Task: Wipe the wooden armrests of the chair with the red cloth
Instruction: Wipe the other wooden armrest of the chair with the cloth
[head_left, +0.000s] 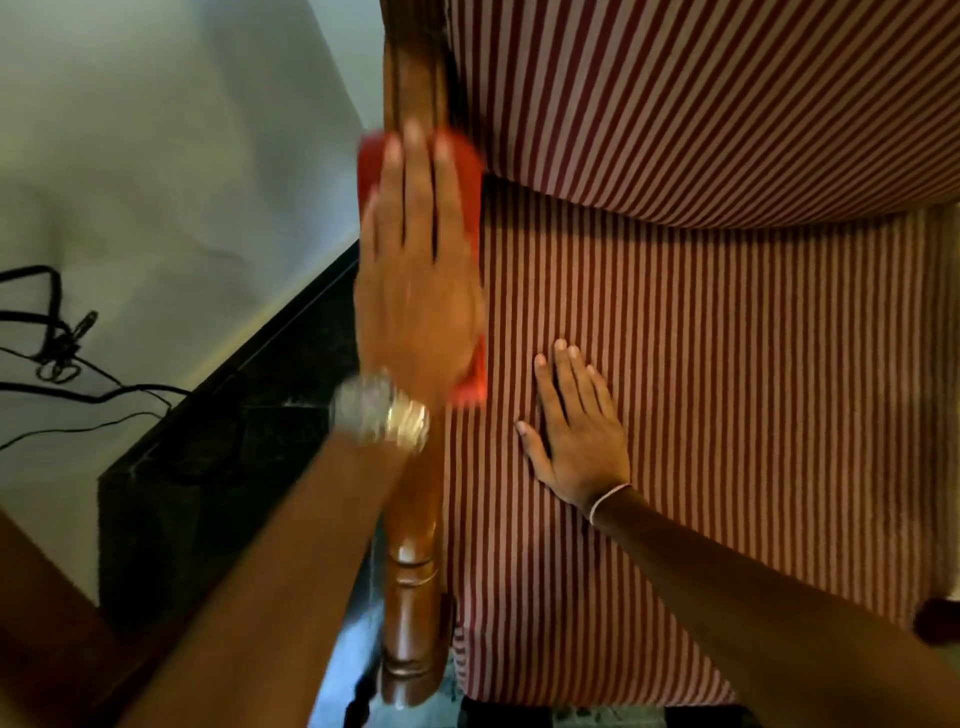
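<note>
A chair with red-and-white striped cushions (727, 364) fills the right of the view. Its glossy brown wooden armrest (413, 561) runs up the middle, from the turned front end near me to the backrest. My left hand (415, 291), with a metal watch at the wrist, lies flat with fingers stretched out, pressing the red cloth (371, 171) onto the armrest's middle part. The cloth shows beyond the fingertips and under the heel of the hand. The hand is blurred. My right hand (576, 441) rests flat on the seat cushion, fingers apart, holding nothing.
A pale wall (156, 156) stands left of the chair, with a dark skirting band (218, 467) at its foot. Black cables (57, 353) hang at the far left. A dark rounded object (937, 621) shows at the right edge.
</note>
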